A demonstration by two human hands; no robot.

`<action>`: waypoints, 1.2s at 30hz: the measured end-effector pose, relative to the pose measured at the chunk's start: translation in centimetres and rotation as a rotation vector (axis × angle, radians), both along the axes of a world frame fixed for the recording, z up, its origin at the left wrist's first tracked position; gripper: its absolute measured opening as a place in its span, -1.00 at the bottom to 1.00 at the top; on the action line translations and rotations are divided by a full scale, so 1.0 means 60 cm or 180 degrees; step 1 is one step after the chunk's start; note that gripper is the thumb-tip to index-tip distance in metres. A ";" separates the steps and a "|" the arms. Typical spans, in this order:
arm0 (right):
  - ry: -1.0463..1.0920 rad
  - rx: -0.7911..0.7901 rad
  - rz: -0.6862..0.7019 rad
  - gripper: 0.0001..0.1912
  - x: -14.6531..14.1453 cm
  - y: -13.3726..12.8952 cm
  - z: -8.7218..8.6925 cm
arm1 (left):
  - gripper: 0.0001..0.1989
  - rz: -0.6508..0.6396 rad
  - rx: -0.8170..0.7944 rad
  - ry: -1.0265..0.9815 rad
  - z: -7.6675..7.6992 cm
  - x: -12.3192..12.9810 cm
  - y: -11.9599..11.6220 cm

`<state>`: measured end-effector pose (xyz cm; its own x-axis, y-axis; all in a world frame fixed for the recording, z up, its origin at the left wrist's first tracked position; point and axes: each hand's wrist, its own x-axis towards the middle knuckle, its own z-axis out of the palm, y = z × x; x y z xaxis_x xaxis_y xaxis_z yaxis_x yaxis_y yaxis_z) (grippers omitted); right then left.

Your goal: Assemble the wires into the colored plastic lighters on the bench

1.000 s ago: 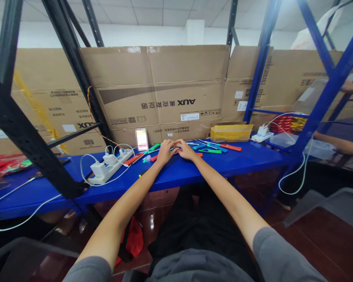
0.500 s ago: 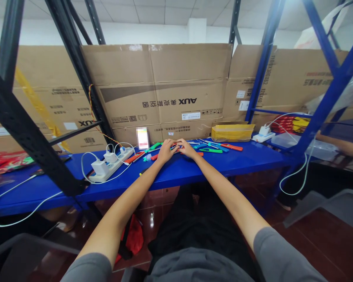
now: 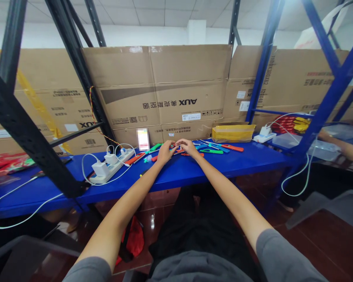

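On the blue table my left hand [image 3: 165, 153] and my right hand [image 3: 188, 148] meet, fingers curled and fingertips close together. What they hold, if anything, is too small and covered to make out. Around them lie several slim tools with coloured plastic handles and thin metal rods. A green handle [image 3: 211, 150], a blue handle [image 3: 220, 147] and an orange-red handle [image 3: 234, 147] are to the right of my right hand. Left of my left hand are another green handle [image 3: 155, 147] and an orange-red one [image 3: 134, 158].
The blue table [image 3: 238, 166] backs onto a cardboard sheet [image 3: 164, 66]. A yellow box [image 3: 233, 132] stands back right, a phone with a blurred screen [image 3: 143, 139] back left. A white power strip [image 3: 114, 168] with chargers lies left. Another person's arm [image 3: 341, 147] shows far right.
My hands stay together in the same spot, with a small shift of the fingers; the right-hand fingers look slightly more raised. The other person's arm at right has moved a little.
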<state>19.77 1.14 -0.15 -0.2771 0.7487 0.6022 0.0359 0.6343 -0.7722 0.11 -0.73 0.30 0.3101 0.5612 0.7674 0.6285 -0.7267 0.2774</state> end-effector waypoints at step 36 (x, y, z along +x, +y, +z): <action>0.0248 -0.0484 -0.0110 -0.67 0.000 0.000 -0.002 | -0.79 -0.0203 -0.0149 -0.0336 -0.004 0.004 0.007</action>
<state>19.75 1.12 -0.26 -0.2066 0.8411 0.4998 -0.0080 0.5094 -0.8605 0.34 -0.28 0.06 0.2652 0.5789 0.7710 0.5468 -0.7490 0.3743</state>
